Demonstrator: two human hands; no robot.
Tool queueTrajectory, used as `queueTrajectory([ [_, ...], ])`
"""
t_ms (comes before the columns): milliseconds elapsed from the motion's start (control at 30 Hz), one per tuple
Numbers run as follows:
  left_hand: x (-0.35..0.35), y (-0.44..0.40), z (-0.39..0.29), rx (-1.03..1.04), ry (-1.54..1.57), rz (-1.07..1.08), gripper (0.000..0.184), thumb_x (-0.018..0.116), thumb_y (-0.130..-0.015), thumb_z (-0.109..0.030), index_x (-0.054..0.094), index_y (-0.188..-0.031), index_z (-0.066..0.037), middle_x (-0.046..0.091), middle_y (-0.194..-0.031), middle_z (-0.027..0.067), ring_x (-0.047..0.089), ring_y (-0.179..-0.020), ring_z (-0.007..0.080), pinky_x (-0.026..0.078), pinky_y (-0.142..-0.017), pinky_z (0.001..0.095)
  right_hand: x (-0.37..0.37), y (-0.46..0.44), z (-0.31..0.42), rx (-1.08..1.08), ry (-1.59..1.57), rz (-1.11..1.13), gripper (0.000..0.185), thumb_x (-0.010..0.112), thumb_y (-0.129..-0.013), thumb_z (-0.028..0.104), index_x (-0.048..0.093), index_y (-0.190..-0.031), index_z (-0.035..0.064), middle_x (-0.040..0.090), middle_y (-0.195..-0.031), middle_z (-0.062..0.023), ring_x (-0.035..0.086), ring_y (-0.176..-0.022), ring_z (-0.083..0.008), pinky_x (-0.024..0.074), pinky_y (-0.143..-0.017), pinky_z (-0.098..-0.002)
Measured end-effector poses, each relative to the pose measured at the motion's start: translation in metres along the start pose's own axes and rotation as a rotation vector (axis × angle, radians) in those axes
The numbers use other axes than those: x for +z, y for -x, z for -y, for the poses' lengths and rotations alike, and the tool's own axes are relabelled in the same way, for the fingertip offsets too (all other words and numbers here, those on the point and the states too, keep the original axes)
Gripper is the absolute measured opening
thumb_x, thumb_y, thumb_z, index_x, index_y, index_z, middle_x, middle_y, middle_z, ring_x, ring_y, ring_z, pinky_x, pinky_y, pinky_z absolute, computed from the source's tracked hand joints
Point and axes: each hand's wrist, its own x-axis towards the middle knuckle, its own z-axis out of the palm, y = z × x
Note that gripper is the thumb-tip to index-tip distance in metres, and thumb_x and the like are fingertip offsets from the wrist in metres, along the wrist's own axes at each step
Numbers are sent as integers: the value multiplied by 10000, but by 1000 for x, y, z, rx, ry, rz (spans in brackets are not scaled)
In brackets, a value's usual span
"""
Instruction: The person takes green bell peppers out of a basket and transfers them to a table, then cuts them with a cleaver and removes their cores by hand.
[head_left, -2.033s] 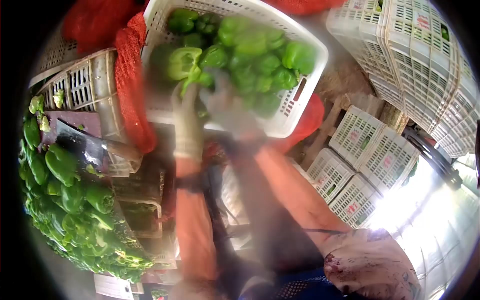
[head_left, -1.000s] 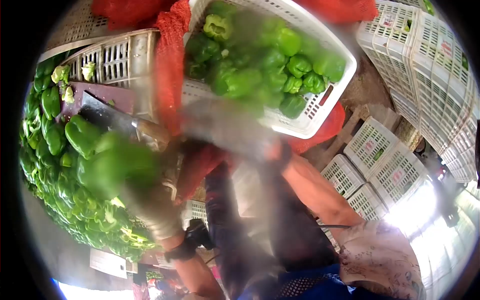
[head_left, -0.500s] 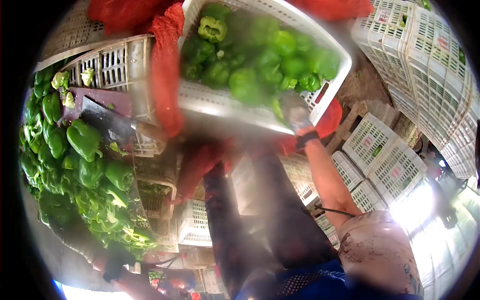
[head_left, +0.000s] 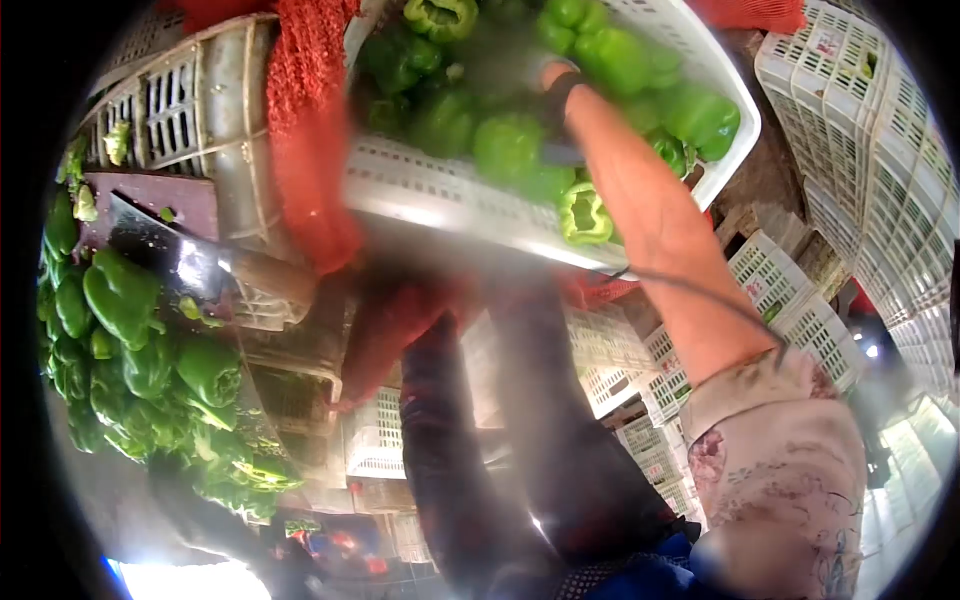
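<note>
Reaches blurred right hand [head_left: 518,68] among glossy green bell peppers [head_left: 612,60] inside white, slotted plastic crate [head_left: 430,200]; has blurred left hand [head_left: 185,492] below and left of crate, with both hands' opening and hold impossible to tell.

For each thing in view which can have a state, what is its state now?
Cleaver: lying on the cutting board, unheld.
Cutting board: partly covered by cleaver.
White crate: open-topped, holding green bell peppers.
Bell pepper at its near wall: cut open.
Red mesh bag: hanging limp.
Tall crates at right: stacked.
Right hand: inside white crate, fingers blurred.
</note>
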Motion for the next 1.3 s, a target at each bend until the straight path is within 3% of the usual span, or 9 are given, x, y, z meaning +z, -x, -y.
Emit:
queueTrajectory([
  [67,47,22,-88,-441,443,255,273,490,-940,-68,664,-1131,20,645,-1111,127,623,-943,204,532,-830,335,-7,-15,-2,-92,217,31,380,525,-976,298,586,-1316,141,515,-1416,-73,502,-1272,-248,411,-1070,-368],
  [100,81,26,-125,94,504,355,254,513,-903,-37,659,-1100,28,645,-1100,119,604,-981,210,494,-877,328,-9,-21,-6,-114,280,38,377,521,-976,290,588,-1312,134,521,-1409,-76,505,-1269,-247,411,-1069,-366],
  [167,132,-5,-216,99,770,543,250,550,-880,-16,644,-1103,48,639,-1112,137,580,-1063,210,427,-977,314,-8,-34,-13,-139,366,46,371,513,-977,273,592,-1305,119,532,-1395,-82,510,-1262,-245,412,-1066,-360],
  [267,251,-34,-267,-475,1190,523,393,618,-863,-137,610,-1220,29,670,-1063,123,615,-947,187,481,-861,330,-3,-43,-17,-175,425,53,364,501,-978,248,597,-1295,98,548,-1374,-90,518,-1251,-243,412,-1063,-352],
  [500,427,-87,-250,-732,830,841,571,787,-741,-329,652,-1108,88,684,-1077,132,613,-909,195,487,-819,327,-3,-28,-23,-224,439,190,350,474,-980,189,610,-1270,47,586,-1326,-109,537,-1225,-238,414,-1054,-333],
  [633,437,-101,-255,-505,483,1042,695,824,-696,-383,626,-1195,59,663,-1149,149,631,-983,218,502,-865,333,30,-95,-139,-844,501,-60,353,492,-981,197,605,-1272,31,585,-1335,-111,538,-1214,-231,407,-1060,-339],
  [800,418,-83,-268,-305,127,738,642,774,-623,-521,728,-1024,-21,689,-1083,227,655,-1053,358,514,-900,389,21,-113,-78,-589,594,406,385,494,-980,270,590,-1320,116,563,-1375,-101,529,-1256,-238,412,-1063,-354],
  [1133,379,-89,-244,-383,481,714,629,761,-638,-490,716,-1051,-16,675,-1135,221,641,-1070,339,490,-908,346,-25,-16,-47,-684,436,111,408,522,-925,126,577,-1327,157,611,-1259,-130,565,-1184,-287,444,-1022,-384],
  [1300,287,-64,-237,-237,996,732,632,797,-647,-217,595,-1184,48,676,-996,148,637,-957,239,512,-835,346,-63,82,-32,-810,383,-216,424,535,-898,92,575,-1317,142,629,-1210,-148,593,-1122,-303,462,-986,-404],
])
